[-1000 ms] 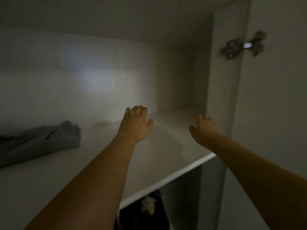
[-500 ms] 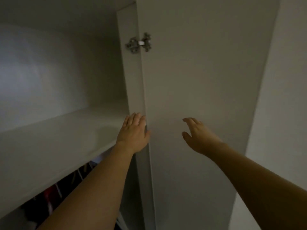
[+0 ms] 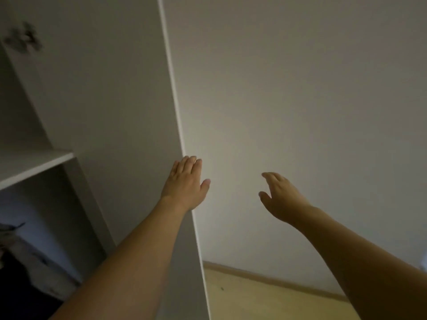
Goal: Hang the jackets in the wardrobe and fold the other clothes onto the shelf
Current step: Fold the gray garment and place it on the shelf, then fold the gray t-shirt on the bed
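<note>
View swings right, away from the wardrobe interior. Both hands are up and empty. Left hand [image 3: 184,184] is flat, fingers straight and together, right in front of the open wardrobe door's [image 3: 111,93] free edge; can't tell if it touches the edge or just passes it. Right hand [image 3: 278,196] hangs in the air in front of the bare wall [image 3: 300,88], fingers loosely spread, grip wide, holding nothing.

Vs a sec ago: both hands were then reaching deep over the shelf [image 3: 30,167], a grey folded garment lying at far left on it. Half a sec ago the shelf had slid left and the hands were at the door's inner face by the hinge [image 3: 23,40]. Now the shelf is only a sliver at the left edge, hinge is a blur top left, and the floor [image 3: 265,296] w/ its skirting shows near right. The grey garment's out of view now; presumably on the shelf to the left.

Below the shelf, dark hanging clothes [image 3: 13,262] show at lower left, too dim to tell which are jackets.

My read: that shelf placement is done and the person is turning right, prob. to fetch the next piece. No clothes in either hand, so the next move needs a fresh pickup somewhere off-frame.
</note>
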Demonstrator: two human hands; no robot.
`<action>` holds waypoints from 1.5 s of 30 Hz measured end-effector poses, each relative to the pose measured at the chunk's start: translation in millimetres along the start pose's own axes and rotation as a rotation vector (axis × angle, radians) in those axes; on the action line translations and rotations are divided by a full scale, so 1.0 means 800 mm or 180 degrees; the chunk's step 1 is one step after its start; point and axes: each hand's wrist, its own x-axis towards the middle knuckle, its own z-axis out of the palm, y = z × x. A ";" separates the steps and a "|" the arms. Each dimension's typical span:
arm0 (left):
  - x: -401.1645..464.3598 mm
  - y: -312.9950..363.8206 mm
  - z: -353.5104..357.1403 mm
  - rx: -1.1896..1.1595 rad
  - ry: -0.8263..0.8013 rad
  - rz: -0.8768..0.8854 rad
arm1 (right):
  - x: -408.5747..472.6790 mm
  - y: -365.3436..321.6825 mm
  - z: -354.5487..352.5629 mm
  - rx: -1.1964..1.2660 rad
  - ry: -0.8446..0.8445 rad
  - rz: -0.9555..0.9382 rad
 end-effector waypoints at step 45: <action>-0.131 1.310 0.267 -0.0874 -0.1829 0.0488 | -0.599 1.214 -0.216 0.0087 -0.1473 0.1993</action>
